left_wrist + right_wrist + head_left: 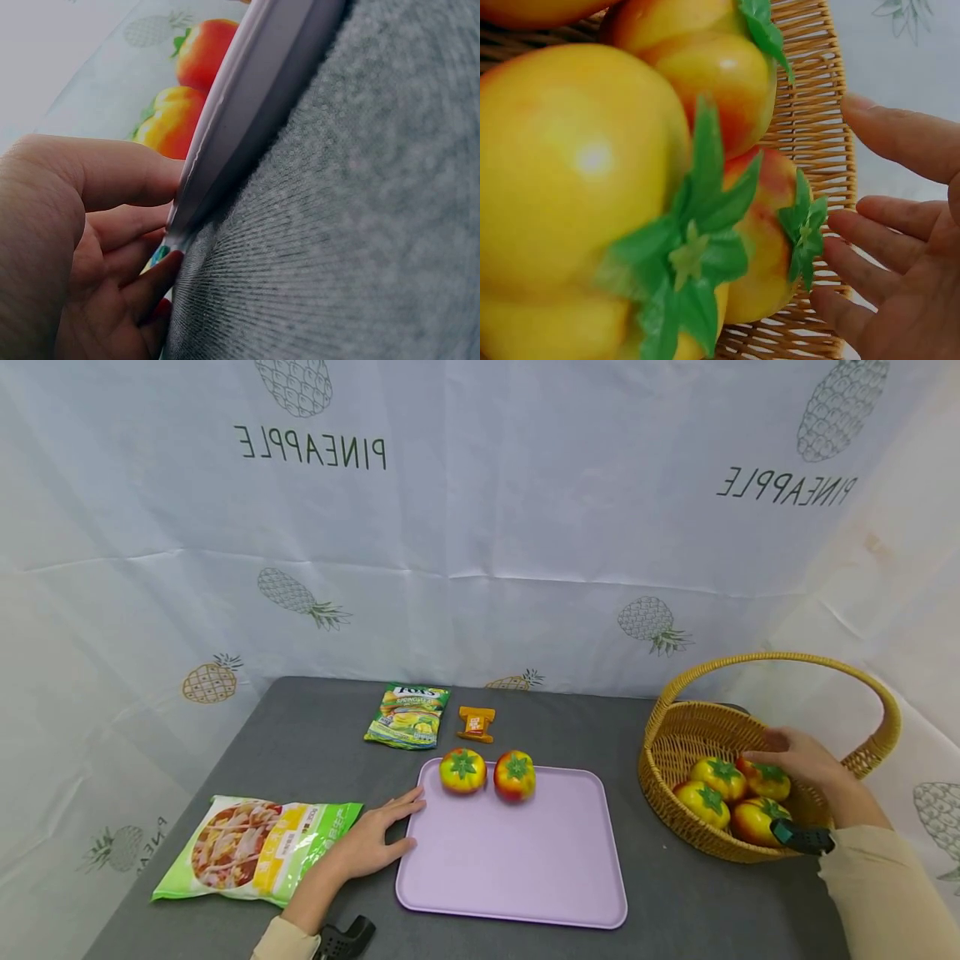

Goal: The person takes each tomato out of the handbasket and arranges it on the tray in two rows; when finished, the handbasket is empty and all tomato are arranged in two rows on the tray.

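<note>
My left hand point(377, 838) rests at the left edge of the lilac tray point(517, 860), fingers fairly straight. In the left wrist view, the fingertips point(171, 180) meet the tray's rim point(225, 112). Two red-and-yellow artificial persimmons point(462, 771) point(514, 776) with green leaves sit along the tray's back edge. On the right, my right hand point(806, 760) reaches into the wicker basket point(675, 814), over several similar persimmons point(717, 778). Its spread fingers point(877, 240) are close to one persimmon point(769, 255) beside the basket wall, without curling round it.
A green-and-white food bag point(255, 847) lies left of the tray. Behind the tray are a green snack packet point(408, 717) and a small orange wrapped snack point(476, 724). The basket's tall handle point(780, 657) arches above my right hand. A pineapple-print cloth point(480, 527) hangs behind the grey table.
</note>
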Available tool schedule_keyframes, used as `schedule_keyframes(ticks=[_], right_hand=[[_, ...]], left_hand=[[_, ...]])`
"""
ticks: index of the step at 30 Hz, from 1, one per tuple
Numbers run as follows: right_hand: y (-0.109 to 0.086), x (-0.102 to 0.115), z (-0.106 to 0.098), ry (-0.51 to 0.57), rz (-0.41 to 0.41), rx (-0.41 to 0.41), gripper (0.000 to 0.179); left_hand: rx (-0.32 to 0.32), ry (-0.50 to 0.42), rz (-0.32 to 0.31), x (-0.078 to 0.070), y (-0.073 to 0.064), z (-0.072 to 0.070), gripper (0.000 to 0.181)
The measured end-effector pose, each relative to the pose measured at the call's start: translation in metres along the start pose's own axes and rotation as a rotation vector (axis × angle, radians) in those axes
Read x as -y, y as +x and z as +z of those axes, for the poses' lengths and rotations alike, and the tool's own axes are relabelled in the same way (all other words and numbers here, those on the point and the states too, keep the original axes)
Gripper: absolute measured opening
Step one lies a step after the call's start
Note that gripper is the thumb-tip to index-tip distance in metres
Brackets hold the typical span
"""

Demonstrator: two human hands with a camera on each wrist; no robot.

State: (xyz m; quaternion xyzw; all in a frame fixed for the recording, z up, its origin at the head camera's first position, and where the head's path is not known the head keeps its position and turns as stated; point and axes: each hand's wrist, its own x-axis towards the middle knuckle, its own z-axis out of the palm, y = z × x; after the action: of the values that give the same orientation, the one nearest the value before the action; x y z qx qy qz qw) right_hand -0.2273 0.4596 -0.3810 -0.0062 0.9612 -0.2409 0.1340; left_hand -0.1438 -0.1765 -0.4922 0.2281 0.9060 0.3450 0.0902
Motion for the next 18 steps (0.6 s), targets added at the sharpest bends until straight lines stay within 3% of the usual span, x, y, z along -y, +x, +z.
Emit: schedule_keyframes(ticks=[18], right_hand=[[-0.0038, -0.0101, 0.0009, -0.052, 0.006, 0.111, 0.091]], left_hand=[[-0.005, 0.005, 0.001, -0.0004, -0.0004, 0.0002, 0.052]])
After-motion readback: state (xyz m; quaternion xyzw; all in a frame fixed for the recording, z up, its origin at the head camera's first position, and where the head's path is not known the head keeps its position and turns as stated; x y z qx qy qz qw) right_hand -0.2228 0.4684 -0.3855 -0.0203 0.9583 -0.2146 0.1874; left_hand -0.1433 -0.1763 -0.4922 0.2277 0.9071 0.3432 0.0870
